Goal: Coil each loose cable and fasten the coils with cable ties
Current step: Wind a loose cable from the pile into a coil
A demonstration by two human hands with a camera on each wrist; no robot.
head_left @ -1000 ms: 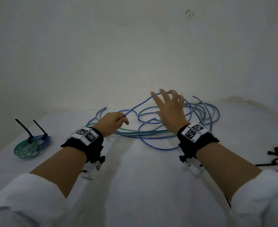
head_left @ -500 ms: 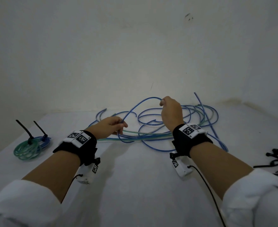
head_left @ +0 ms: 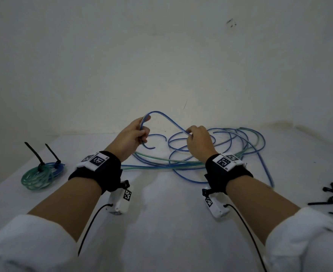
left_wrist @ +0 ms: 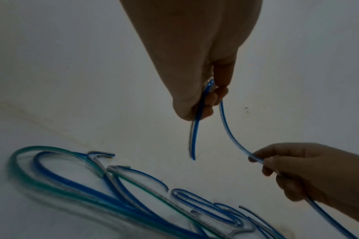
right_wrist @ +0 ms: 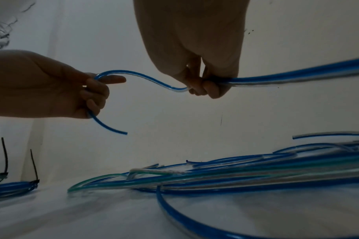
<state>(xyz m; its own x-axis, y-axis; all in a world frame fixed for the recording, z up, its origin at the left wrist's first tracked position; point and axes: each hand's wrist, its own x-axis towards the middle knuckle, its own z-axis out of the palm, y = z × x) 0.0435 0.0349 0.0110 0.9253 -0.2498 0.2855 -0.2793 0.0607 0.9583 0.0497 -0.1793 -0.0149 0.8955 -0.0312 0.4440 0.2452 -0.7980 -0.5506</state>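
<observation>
Your left hand (head_left: pixel 131 134) curls its fingers (right_wrist: pixel 96 90) round the thin blue plastic cable (head_left: pixel 161 117) near its free end. Your right hand (head_left: pixel 198 143) pinches the same cable above the white tabletop (head_left: pixel 161 222). At 12 o'clock beyond lies the loose blue-green tangle (head_left: pixel 230 152); at 9 o'clock, a tied coil (head_left: pixel 42 173).

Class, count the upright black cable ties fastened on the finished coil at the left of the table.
2. One black cable tie stands on the green part of the finished coil; the other on its blue part. Loose ties at the right edge are not counted.
</observation>
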